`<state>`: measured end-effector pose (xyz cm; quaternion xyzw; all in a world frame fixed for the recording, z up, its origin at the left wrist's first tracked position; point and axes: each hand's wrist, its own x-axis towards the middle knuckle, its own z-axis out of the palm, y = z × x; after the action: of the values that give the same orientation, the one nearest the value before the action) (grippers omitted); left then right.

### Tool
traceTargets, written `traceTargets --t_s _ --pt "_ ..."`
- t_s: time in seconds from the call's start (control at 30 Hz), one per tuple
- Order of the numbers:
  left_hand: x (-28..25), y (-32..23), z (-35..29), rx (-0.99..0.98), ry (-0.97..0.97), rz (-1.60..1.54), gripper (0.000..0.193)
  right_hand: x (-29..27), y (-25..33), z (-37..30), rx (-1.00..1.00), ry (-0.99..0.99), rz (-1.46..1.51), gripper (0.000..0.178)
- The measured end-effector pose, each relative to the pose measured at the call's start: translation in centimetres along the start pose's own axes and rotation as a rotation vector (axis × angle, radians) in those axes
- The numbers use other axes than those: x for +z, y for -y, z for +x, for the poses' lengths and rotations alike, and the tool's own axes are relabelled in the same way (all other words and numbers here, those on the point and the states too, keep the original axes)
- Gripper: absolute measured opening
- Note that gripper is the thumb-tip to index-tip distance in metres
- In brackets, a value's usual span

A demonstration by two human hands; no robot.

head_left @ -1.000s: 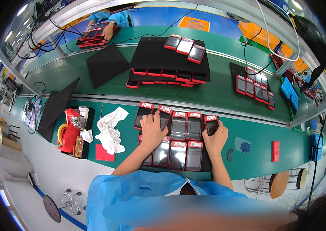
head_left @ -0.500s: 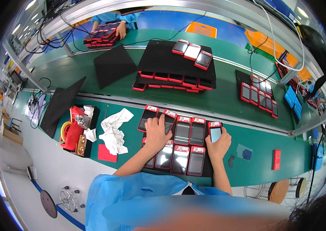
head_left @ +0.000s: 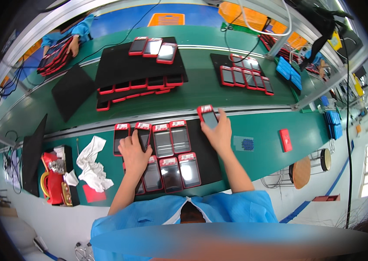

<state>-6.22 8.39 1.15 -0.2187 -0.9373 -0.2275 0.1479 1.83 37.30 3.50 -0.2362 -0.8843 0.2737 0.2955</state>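
My right hand holds a red-framed handheld device by its sides, thumb and fingers around it, above the far right edge of the black mat. My left hand grips a tilted red-framed device at its lower end, fingers and thumb on either side. More devices of this kind lie in two rows on the mat, screens up. Among them are an upper-row device right of my left hand and a lower-row device. My left wrist partly covers the lower-left devices.
Left stands a black box of tools and tape beside crumpled white cloth. A red block and small blue pieces lie right. Across the rail, a black sheet covers stacked devices. A co-worker's hand touches another stack.
My right hand has lifted its device from the mat's right side and moved it away from me. My left hand stays at the tilted device. The view has swung to the right.
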Motion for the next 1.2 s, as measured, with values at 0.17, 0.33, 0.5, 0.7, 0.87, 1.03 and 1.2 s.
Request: traceTargets --t_s 0.17,0.33,0.5,0.7,0.87,1.03,1.2 --pt "-0.4 -0.4 -0.1 -0.028 0.052 -0.003 0.072 0.5 -2.9 14.8 0.162 -0.041 -0.006 0.084" --pt "-0.7 -0.8 -0.2 -0.015 0.071 -0.034 0.073 6.9 -8.4 29.1 0.242 -0.072 -0.131 0.086" --pt "-1.5 -0.8 -0.7 -0.068 0.111 -0.05 0.073 11.8 -10.4 35.8 0.315 -0.049 -0.292 0.063" --pt "-1.6 -1.3 -0.5 -0.074 0.132 -0.036 0.072 11.5 -14.3 37.0 0.239 -0.199 -0.579 0.048" --pt "-1.6 -1.4 0.0 -0.035 0.116 -0.017 0.071 9.0 -11.0 32.3 0.123 -0.112 -0.623 0.05" --pt "-1.8 -0.8 -0.9 -0.033 0.122 0.024 0.074 4.5 -7.9 19.9 -0.203 0.028 -0.373 0.041" --pt "-1.2 -0.6 -0.2 0.035 0.095 0.055 0.078 -4.3 -3.3 6.2 -0.007 0.281 0.073 0.042"
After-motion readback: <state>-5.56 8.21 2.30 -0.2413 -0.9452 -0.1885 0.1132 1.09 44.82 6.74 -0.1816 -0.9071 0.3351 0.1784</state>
